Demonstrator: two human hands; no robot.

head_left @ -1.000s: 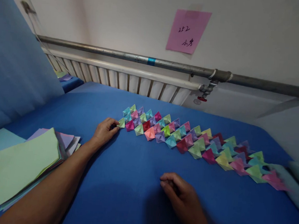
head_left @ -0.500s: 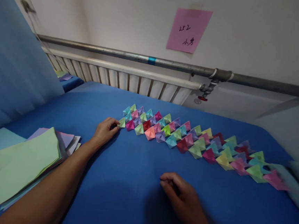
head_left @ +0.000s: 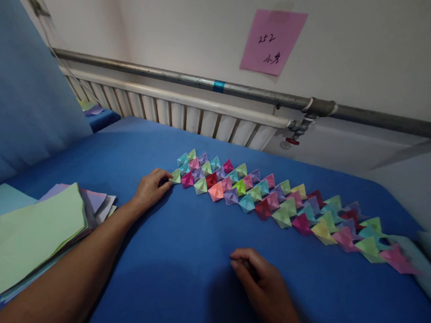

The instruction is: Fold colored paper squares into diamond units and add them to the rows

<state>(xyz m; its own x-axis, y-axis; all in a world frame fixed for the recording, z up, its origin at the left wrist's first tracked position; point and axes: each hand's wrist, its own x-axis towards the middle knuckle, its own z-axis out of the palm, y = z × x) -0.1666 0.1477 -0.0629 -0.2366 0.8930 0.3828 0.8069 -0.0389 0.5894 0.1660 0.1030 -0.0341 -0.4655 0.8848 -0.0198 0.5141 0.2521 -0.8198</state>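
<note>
Several rows of small folded paper pieces (head_left: 240, 188) in many colours run across the blue table (head_left: 178, 238), from the centre towards the right edge. At their left end, the fingertips of my left hand (head_left: 151, 188) pinch the tip of a light green folded piece (head_left: 176, 176). Lower down, my right hand (head_left: 260, 276) rests with its fingers curled and thumb close to the forefinger, nearest to the front row; nothing shows in it. Left of my left forearm lies a stack of coloured paper sheets (head_left: 35, 236), light green on top.
Behind the table are a white radiator (head_left: 192, 118) and a metal pipe (head_left: 162, 74) with a red-handled valve (head_left: 292, 141). A pink note (head_left: 273, 42) is taped to the wall. At the left hangs a blue curtain (head_left: 21, 94).
</note>
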